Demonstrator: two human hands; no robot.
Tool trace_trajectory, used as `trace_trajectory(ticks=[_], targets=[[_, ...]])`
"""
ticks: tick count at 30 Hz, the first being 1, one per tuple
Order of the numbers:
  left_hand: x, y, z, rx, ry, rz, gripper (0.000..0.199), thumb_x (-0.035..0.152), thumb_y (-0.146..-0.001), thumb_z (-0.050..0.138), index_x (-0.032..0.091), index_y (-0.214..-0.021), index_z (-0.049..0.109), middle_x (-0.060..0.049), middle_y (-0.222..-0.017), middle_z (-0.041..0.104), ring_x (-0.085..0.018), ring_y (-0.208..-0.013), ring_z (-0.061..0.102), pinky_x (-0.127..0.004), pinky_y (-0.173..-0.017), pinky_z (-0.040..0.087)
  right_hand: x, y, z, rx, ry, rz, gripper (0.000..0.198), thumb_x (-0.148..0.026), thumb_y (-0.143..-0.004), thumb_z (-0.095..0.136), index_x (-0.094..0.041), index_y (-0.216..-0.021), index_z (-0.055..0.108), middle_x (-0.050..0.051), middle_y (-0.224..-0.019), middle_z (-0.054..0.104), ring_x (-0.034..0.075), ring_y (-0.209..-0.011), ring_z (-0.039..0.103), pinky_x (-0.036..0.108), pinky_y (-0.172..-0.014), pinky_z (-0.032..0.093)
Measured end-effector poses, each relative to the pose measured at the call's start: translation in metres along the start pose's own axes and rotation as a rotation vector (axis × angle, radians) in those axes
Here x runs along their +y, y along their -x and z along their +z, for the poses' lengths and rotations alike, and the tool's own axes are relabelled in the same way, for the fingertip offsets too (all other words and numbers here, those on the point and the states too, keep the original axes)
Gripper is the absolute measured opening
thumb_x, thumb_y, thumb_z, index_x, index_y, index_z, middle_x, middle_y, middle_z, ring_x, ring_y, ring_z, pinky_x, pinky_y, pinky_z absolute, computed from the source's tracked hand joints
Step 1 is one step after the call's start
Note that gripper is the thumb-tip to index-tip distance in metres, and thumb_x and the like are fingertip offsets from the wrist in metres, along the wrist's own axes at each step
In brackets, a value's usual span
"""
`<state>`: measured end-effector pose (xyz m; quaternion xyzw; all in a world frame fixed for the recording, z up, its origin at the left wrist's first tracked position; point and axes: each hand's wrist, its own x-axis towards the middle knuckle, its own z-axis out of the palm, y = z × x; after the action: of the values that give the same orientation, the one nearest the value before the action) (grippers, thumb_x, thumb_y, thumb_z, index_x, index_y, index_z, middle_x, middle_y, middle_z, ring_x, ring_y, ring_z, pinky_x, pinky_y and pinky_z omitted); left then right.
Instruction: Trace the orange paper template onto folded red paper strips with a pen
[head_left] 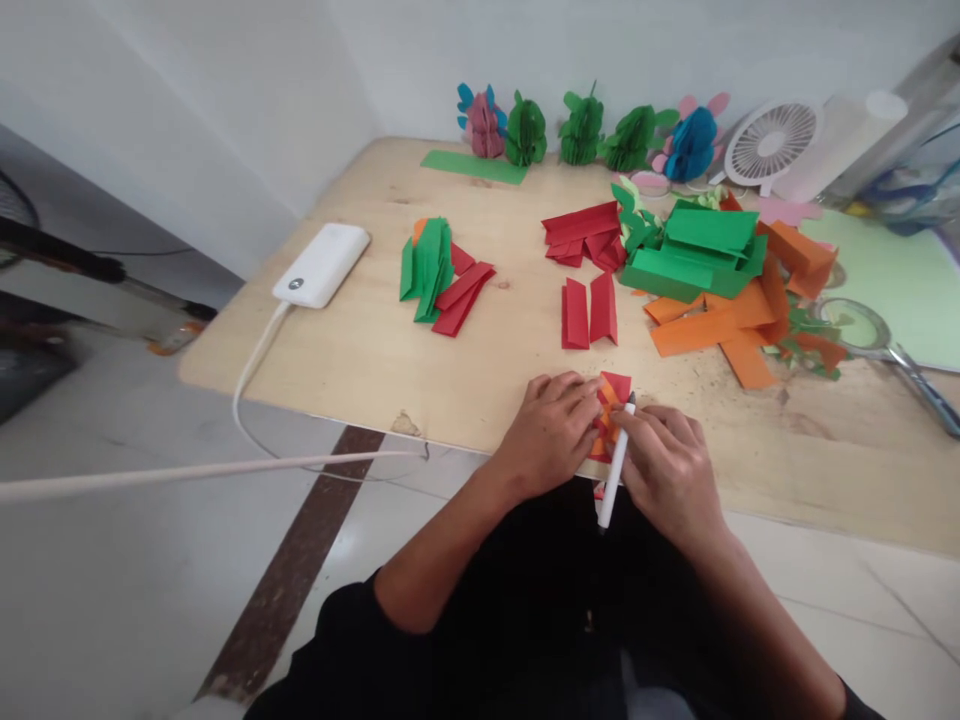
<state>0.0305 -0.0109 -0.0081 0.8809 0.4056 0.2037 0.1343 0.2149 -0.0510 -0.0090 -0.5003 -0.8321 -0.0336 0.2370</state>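
Near the table's front edge, a small orange paper cutout (610,398) lies on a piece of red paper (616,382). My left hand (551,430) presses on their left side with its fingers bent and close together, partly hiding both papers. My right hand (667,465) is closed around a white marker pen (616,470), its dark tip pointing up and away from me. Fingers of this hand also touch the right side of the papers. Just beyond the hands, two folded red paper strips (576,314) stand side by side.
Green and red folded papers (431,268) lie to the left, near a white power bank (322,265) with a cable. Green papers (694,250), orange papers (739,320) and a magnifying glass (855,326) are at right. Several paper figures (581,130) and a small fan (772,145) line the wall.
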Motion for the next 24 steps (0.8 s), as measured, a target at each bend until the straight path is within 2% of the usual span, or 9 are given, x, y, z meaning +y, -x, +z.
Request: trace_trajectory(ticks=[11,18,24], targets=[[-0.009,-0.003,-0.007,-0.103,-0.012,0.042,0.026,0.019,-0.096,0.038,0.018,-0.109,0.061,-0.004,-0.142,0.054,-0.025,-0.128,0.043,-0.044,-0.104,0.033,0.0,0.0,0.0,0.002,0.001,0.006,0.028,-0.014,-0.087,0.053,-0.02,-0.114,0.06,0.005,-0.093,0.072,0.024,-0.096,0.059,0.037,-0.083,0.038],[-0.009,-0.002,-0.014,-0.134,0.026,0.044,0.028,0.024,-0.097,0.037,0.017,-0.109,0.062,-0.005,-0.144,0.052,-0.026,-0.13,0.041,-0.045,-0.106,0.03,-0.001,-0.001,-0.001,0.007,0.006,0.009,0.026,-0.012,-0.086,0.056,-0.019,-0.112,0.059,0.005,-0.094,0.072,0.025,-0.095,0.059,0.037,-0.083,0.039],[-0.01,-0.001,-0.015,-0.143,0.06,0.045,0.025,0.022,-0.091,0.044,0.017,-0.109,0.06,-0.005,-0.145,0.051,-0.027,-0.132,0.04,-0.047,-0.108,0.029,-0.001,0.0,-0.001,0.001,0.014,0.003,0.026,-0.011,-0.087,0.055,-0.019,-0.112,0.059,0.005,-0.096,0.072,0.025,-0.096,0.059,0.036,-0.082,0.039]])
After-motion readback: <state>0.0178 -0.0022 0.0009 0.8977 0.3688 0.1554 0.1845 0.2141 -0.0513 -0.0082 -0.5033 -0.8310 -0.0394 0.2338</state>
